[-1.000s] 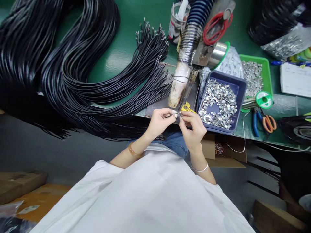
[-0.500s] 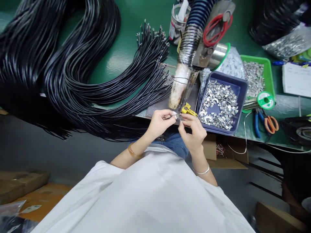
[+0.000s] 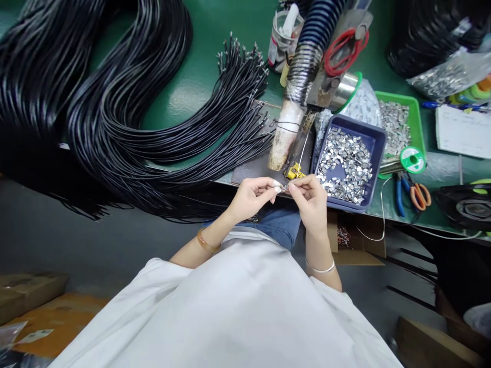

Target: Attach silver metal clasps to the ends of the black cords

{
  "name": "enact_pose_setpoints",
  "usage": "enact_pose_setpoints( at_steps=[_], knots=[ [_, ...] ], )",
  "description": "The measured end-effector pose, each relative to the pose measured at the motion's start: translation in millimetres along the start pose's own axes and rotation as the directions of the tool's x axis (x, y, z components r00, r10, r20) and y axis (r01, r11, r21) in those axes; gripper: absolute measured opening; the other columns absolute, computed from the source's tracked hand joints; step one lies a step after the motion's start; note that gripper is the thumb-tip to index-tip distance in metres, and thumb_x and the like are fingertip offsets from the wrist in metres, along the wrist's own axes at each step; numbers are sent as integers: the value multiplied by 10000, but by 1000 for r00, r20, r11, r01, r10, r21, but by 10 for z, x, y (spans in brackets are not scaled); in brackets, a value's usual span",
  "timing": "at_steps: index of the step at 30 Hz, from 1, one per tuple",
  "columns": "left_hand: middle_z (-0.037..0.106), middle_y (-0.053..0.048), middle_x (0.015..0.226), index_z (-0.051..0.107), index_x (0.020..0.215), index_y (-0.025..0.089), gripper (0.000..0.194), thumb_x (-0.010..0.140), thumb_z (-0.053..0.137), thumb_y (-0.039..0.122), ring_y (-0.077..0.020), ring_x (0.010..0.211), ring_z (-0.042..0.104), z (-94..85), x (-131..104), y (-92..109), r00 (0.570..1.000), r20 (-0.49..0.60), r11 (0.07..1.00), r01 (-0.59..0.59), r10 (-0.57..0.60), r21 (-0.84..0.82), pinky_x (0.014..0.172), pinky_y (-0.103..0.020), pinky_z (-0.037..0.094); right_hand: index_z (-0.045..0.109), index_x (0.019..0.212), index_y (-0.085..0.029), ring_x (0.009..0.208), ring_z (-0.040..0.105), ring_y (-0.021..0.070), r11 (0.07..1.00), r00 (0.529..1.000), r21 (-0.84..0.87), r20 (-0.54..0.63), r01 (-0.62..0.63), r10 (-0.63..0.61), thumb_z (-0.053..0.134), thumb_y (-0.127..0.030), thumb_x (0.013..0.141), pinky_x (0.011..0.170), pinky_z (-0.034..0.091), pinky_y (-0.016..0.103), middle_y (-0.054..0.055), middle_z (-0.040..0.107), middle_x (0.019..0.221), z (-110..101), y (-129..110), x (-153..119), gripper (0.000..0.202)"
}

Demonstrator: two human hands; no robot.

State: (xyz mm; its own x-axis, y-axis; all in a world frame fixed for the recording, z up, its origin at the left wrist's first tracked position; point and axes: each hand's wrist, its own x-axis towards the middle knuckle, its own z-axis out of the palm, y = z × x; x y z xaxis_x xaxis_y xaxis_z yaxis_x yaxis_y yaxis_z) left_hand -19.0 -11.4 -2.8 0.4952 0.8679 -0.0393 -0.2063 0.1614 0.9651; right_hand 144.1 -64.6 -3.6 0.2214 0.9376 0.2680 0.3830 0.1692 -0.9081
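Note:
Just over the bench's front edge, my left hand (image 3: pixel 253 198) pinches a tiny silvery connector (image 3: pixel 283 188) between thumb and forefinger. From the other side my right hand (image 3: pixel 311 200) closes thumb and fingers on the right end of that same metal part, so the hands almost meet. Fingertips hide most of it, and I cannot tell whether a cable is attached. Right behind the fingers sits a yellow clip-like fixture (image 3: pixel 295 171). A navy tray (image 3: pixel 378 140) of loose metal shells (image 3: pixel 345 166) stands beside my right hand.
Bundled black cables (image 3: pixel 161 138) with metal ends cover the left of the green bench (image 3: pixel 209 30). A ribbed hose (image 3: pixel 312 38) comes down to the middle. On the right are a green tray (image 3: pixel 418 120), a solder spool (image 3: pixel 412 160), blue-handled pliers (image 3: pixel 400 197) and orange-handled cutters (image 3: pixel 420 197).
My right hand has turned more upright and its fingers have closed in on the metal part. My left hand stays nearly in place. The view has shifted slightly.

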Motion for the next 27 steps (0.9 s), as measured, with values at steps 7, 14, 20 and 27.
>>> enact_pose_setpoints(
  at_steps=[7,14,20,27],
  knots=[
    [519,52,521,713,799,131,376,732,832,481,-52,459,422,8,44,16,995,11,985,95,-95,-147,458,-199,328,656,935,-224,880,725,160,930,948,-286,-150,231,-282,641,-208,939,647,600,255,38,734,967,62,-43,-71,22],
    [490,84,513,693,807,136,391,703,850,479,-32,465,398,69,82,-32,995,-69,987,63,-74,-146,466,-178,313,664,932,-223,904,750,174,863,914,-400,-128,309,-386,661,-151,914,602,611,260,55,766,996,115,-7,-95,74],
    [535,68,552,691,801,119,345,708,843,414,-27,481,419,93,113,-55,992,-105,989,54,-69,-136,474,-159,330,653,914,-214,918,748,171,865,913,-396,-132,310,-387,664,-132,902,585,610,245,63,767,1029,117,-8,-64,84],
    [599,34,596,710,804,121,280,720,833,357,-43,519,476,96,105,-14,991,-128,994,31,-44,-104,503,-162,373,646,895,-223,897,751,168,871,905,-373,-150,321,-398,685,-115,878,601,616,252,56,771,1044,114,-38,-46,116]
  ],
)
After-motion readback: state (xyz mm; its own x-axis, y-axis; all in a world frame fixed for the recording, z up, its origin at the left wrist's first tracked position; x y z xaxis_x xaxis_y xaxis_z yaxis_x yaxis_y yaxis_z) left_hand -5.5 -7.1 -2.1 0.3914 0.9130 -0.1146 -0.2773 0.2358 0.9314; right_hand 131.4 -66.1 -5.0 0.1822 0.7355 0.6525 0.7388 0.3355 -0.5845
